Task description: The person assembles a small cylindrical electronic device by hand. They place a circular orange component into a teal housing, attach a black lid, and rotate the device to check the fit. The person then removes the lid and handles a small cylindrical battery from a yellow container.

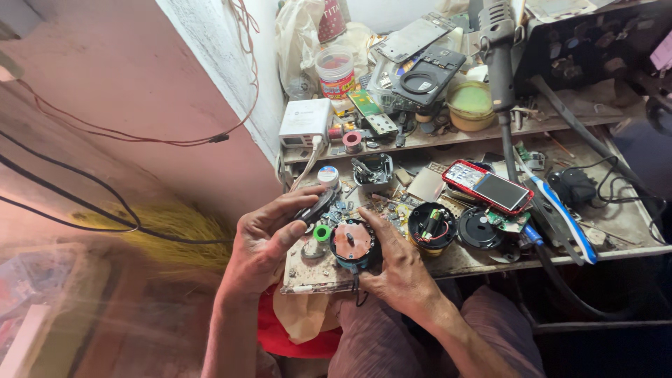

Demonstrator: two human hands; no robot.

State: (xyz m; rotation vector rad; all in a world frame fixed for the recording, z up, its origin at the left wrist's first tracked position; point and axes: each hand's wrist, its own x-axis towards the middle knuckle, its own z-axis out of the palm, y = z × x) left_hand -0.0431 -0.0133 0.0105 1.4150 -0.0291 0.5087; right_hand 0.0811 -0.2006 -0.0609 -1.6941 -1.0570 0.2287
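My right hand [400,269] grips a round device [352,245] with a copper-coloured disc, at the tabletop's [462,260] near edge. At nine o'clock of it, my left hand [268,236] pinches a dark flat part [316,206]. At three o'clock sits an open black shell [432,225]; a red phone [488,185] lies at two.

red phone [490,186], dark screen, worktop | plastic jar [336,72], red-yellow label, shelf | white box [306,120], shelf left
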